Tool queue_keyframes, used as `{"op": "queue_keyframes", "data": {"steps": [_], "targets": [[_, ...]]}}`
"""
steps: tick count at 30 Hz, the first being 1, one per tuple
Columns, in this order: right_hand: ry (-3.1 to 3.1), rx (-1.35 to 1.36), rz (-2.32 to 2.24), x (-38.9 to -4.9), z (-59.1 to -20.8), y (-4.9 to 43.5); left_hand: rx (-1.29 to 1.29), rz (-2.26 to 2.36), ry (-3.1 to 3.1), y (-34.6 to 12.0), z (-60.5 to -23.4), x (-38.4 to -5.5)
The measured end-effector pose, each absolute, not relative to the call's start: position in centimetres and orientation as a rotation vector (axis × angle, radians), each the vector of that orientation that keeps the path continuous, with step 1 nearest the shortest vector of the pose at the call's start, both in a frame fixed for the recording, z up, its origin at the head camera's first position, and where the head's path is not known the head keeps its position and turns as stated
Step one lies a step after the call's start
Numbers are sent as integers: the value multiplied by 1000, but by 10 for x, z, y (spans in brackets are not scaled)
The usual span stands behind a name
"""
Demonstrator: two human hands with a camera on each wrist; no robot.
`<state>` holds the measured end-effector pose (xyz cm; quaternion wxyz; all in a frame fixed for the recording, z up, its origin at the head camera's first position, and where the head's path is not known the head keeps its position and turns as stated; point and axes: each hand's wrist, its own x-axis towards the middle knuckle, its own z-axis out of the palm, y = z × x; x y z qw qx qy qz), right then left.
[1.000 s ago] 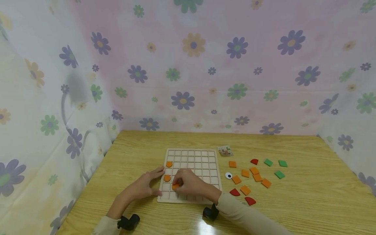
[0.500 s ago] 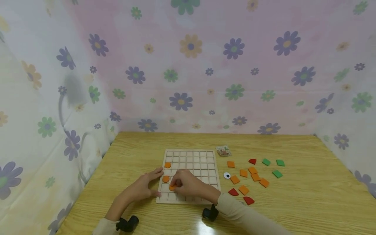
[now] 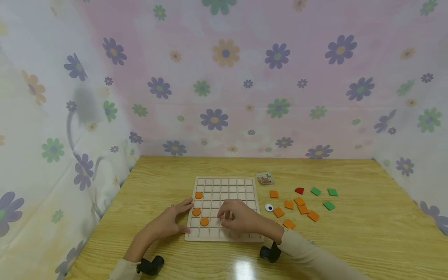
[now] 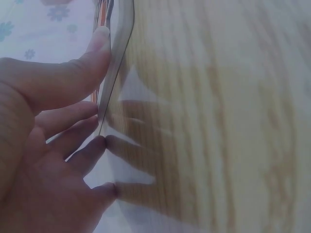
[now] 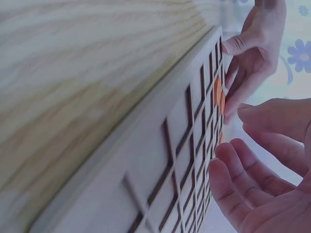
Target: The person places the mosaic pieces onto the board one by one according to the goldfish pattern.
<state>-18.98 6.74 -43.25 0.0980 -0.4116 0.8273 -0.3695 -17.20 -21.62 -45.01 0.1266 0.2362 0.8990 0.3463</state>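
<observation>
A square wooden grid board (image 3: 224, 238) lies flat on the table, with three orange round pieces at its left side. The lowest orange disc (image 3: 204, 221) sits in a cell in the second column. My left hand (image 3: 168, 222) rests at the board's left edge, thumb and fingers spread and touching the rim. In the left wrist view the thumb (image 4: 73, 77) lies along that edge. Over the board's middle, right of the lowest disc, hovers my right hand (image 3: 239, 216). Its fingers are loosely bent with nothing between them, as the right wrist view of the hand (image 5: 267, 160) shows.
Right of the board lie several orange squares (image 3: 299, 201), several green diamonds (image 3: 315, 191), red quarter-round pieces (image 3: 299, 190) and a white eye disc (image 3: 269, 207). A small patterned card (image 3: 265, 178) lies by the board's far right corner. Floral cloth (image 3: 224, 85) hangs behind the table.
My right hand has let go of the lowest orange disc and moved right, leaving it in its cell. The left hand stays at the board's edge. The right forearm now covers the near red pieces.
</observation>
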Motion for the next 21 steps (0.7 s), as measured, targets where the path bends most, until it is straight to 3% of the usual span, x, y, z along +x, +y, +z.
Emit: {"op": "queue_keyframes", "data": {"steps": [21], "targets": [[2598,-1194,-1226,-194,-428,164,647,988,2602,-216,-450,-175]]}}
